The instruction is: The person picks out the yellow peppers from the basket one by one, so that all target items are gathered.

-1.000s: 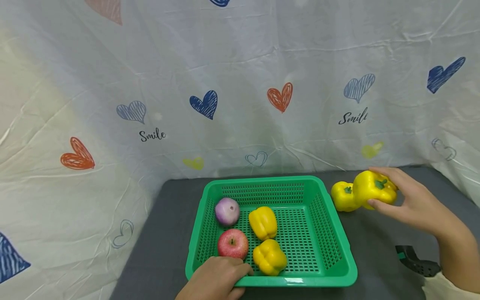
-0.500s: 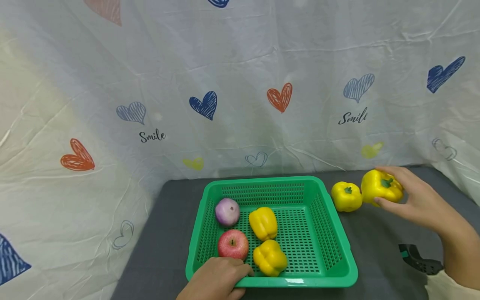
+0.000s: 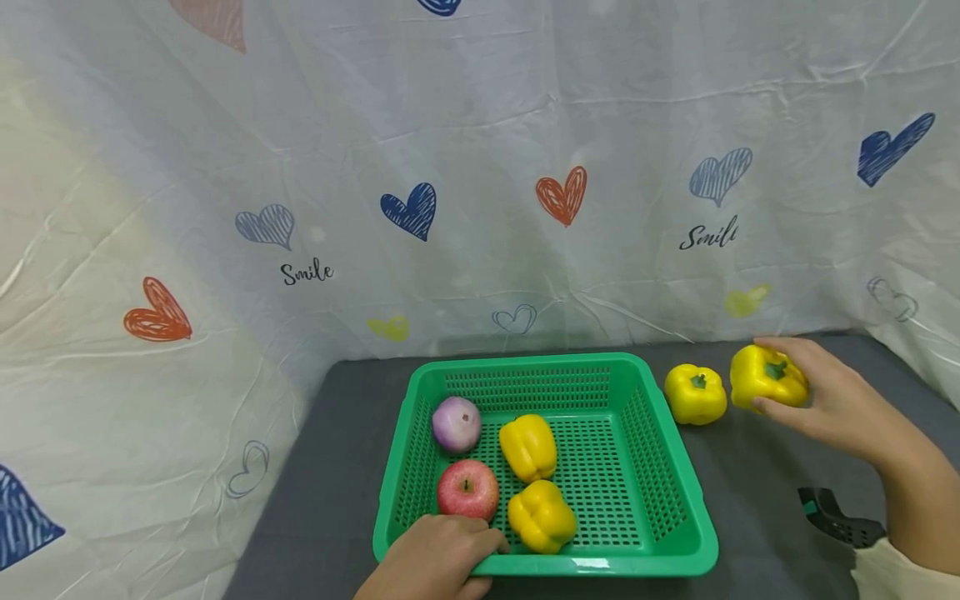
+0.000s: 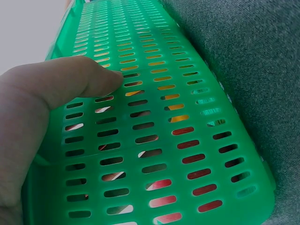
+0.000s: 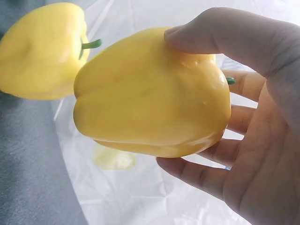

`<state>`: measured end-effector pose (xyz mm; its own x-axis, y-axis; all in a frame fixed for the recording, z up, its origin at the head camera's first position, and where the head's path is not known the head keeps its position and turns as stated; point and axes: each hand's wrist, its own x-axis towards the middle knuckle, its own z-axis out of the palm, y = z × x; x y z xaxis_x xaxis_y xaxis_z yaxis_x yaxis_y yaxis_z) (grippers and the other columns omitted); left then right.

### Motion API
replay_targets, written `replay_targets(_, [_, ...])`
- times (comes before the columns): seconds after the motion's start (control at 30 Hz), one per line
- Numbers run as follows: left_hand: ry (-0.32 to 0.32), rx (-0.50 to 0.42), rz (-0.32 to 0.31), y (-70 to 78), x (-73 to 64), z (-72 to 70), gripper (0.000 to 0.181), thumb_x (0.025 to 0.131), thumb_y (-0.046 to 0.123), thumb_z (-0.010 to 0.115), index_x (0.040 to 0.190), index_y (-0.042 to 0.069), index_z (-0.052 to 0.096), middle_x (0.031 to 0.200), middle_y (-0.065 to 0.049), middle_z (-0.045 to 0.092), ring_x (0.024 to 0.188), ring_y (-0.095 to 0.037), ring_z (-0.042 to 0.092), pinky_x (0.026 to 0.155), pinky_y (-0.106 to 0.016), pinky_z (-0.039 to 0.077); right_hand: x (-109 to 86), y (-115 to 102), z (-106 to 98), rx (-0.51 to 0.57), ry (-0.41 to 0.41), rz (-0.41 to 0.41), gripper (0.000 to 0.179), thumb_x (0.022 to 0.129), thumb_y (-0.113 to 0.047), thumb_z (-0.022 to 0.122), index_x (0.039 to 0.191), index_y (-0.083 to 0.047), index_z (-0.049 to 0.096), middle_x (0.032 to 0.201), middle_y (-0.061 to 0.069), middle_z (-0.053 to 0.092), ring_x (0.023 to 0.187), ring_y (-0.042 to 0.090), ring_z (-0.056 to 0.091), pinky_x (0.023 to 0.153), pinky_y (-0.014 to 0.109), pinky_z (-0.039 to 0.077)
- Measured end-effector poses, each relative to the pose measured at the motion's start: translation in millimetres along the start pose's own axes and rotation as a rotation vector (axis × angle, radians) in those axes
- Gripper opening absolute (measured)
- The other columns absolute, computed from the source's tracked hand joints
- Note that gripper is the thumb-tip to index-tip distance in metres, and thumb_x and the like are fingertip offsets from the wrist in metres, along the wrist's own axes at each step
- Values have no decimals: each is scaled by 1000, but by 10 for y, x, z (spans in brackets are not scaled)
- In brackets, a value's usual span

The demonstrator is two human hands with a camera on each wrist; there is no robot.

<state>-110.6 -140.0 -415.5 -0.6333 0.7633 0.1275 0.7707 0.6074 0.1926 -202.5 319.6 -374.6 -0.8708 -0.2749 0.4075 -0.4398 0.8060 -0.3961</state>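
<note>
My right hand (image 3: pixel 836 396) holds a yellow bell pepper (image 3: pixel 763 379) between thumb and fingers, right of the green plastic basket (image 3: pixel 678 467). In the right wrist view the thumb lies on top of this pepper (image 5: pixel 150 98) and the fingers reach round its far side. A second yellow bell pepper (image 3: pixel 696 394) sits on the table between basket and hand, a narrow gap away. At the basket's near rim my left hand (image 3: pixel 435 554) grips the edge. In the left wrist view its thumb (image 4: pixel 89 82) presses the slotted outer wall.
Inside the basket lie a purple onion (image 3: pixel 456 424), a red apple (image 3: pixel 468 490) and two yellow bell peppers (image 3: pixel 528 448). A white curtain with hearts (image 3: pixel 480 167) hangs behind the dark grey table (image 3: pixel 315 483). A black strap (image 3: pixel 836 518) is near my right wrist.
My right hand has moved right with its bell pepper, away from the one beside the basket, which it overlapped in view before. The left hand stays on the rim.
</note>
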Motion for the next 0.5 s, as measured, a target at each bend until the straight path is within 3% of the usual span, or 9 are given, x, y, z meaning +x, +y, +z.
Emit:
replay_targets(0.33, [-1, 6, 1, 3, -2, 11, 21, 68, 16, 66, 77, 28, 52, 60, 20, 33, 50, 2, 31, 45, -14, 27, -4, 104, 22, 10, -42, 39, 63, 73, -16, 74, 125, -1, 43, 109, 12, 46, 81, 9, 36, 60, 22, 36])
replay_targets(0.5, [-13, -1, -7, -8, -6, 0, 22, 69, 17, 68, 83, 29, 56, 68, 22, 43, 56, 4, 37, 49, -13, 31, -5, 153, 46, 22, -56, 67, 64, 73, -18, 74, 126, 0, 42, 110, 13, 46, 82, 15, 38, 61, 23, 36])
